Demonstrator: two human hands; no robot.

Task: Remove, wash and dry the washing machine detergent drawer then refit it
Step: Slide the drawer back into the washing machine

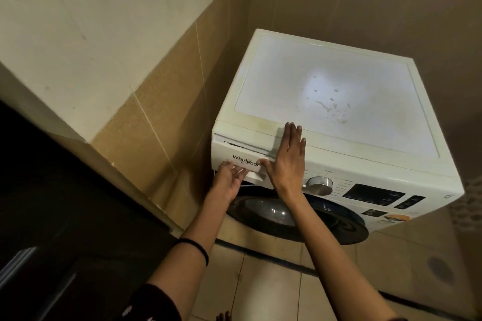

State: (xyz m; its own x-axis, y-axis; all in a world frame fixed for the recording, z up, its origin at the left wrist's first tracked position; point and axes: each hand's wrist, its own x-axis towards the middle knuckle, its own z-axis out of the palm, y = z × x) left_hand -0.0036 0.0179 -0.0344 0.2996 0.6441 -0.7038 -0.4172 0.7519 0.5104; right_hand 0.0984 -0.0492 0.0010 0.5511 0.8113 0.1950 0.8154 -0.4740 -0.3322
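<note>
Head view: the detergent drawer [227, 149] sits in the top-left corner of the washing machine [339, 81], barely ajar, its inside hidden. The left hand [229, 178] presses stretched fingers on the drawer's lower front. The right hand [287, 157] lies flat beside it, fingers together, thumb touching the drawer.

Detergent drawer [226, 149]: upper left corner of washing machine [365, 167] front. Left hand [227, 180] touches its lower edge; thumb of right hand [285, 161] lies on its right end.
Right hand: flat just right of drawer, fingertips up on machine top.
Dial [320, 185]: right of right hand.
Display panel [373, 194]: beyond dial.
Door [273, 214]: below both hands.
Droplets [331, 104]: on top, behind right hand.
Wall [156, 112]: left of left hand.
</note>
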